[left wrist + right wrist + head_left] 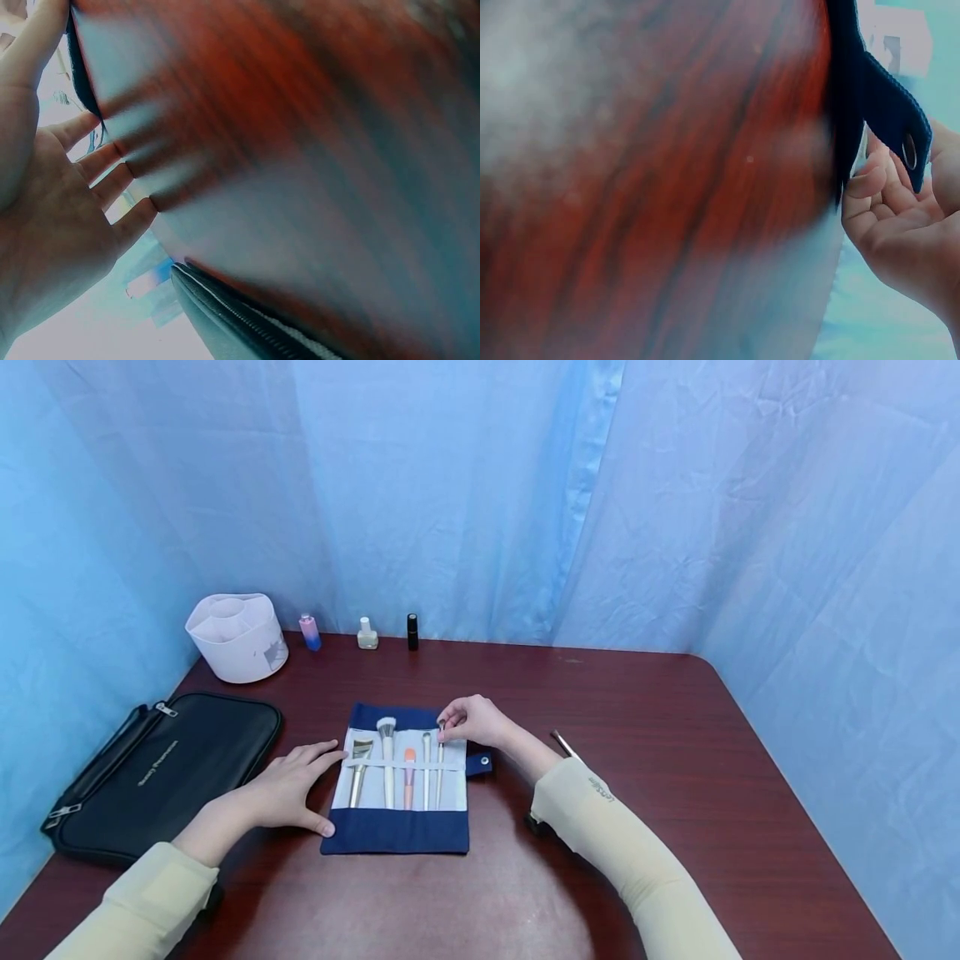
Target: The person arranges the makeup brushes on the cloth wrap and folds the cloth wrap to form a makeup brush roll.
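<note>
A navy and light-grey brush roll (397, 833) lies unfolded, with several makeup brushes in a row under its elastic band. My right hand (478, 723) pinches the top of a thin makeup brush (439, 777), the rightmost in the row; its shaft runs down under the band. Beside it are a slim white brush (427, 777), an orange-tipped brush (408, 781), a fluffy white brush (387, 752) and a flat angled brush (357, 777). My left hand (288, 787) rests with spread fingers along the roll's left edge. The snap tab (892, 112) hangs near my right hand.
One more brush (562, 743) lies to the right, partly behind my right sleeve. A black zipped case (165, 777) lies at left. Along the back stand a white divided organizer (243, 652), a pink-and-blue bottle (310, 632), a nail polish bottle (367, 635) and a black tube (412, 632).
</note>
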`<state>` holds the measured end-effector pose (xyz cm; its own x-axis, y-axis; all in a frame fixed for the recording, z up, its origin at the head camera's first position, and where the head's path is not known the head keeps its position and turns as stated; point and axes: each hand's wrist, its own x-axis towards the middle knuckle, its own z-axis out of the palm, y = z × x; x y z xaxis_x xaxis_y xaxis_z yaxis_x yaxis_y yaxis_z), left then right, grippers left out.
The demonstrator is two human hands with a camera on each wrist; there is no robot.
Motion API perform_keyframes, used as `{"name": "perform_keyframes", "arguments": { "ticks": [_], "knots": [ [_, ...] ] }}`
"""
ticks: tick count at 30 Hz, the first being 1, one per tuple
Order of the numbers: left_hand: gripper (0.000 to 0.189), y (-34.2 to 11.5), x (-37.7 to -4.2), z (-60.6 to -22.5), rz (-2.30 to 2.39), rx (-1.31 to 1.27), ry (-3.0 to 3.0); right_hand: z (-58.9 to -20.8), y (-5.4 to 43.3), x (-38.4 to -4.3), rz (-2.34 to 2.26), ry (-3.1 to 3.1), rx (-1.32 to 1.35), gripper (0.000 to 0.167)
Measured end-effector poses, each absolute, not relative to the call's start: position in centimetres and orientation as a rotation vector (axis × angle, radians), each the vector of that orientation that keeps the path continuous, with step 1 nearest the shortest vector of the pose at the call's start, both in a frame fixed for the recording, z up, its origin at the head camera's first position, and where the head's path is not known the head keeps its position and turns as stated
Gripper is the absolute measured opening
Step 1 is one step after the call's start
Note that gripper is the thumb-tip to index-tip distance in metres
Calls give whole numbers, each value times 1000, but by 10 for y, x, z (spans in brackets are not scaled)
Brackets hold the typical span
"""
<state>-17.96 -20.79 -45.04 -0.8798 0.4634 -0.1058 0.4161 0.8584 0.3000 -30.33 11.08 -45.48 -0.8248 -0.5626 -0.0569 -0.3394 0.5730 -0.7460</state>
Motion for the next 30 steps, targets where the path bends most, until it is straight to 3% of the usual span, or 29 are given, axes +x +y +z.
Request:
{"name": "perform_keyframes", "arguments": {
  "ticks": [12,25,30],
  "knots": [
    [108,-206,-180,-447,400,704,2864,-450,113,-298,-1004,2413,-878,19],
    [109,-207,-179,-450,407,723,2866,-424,139,-295,-1161,2465,-868,33],
    [109,-207,-178,-448,404,712,2866,-405,161,-291,-1188,2535,-857,31]
  ]
}}
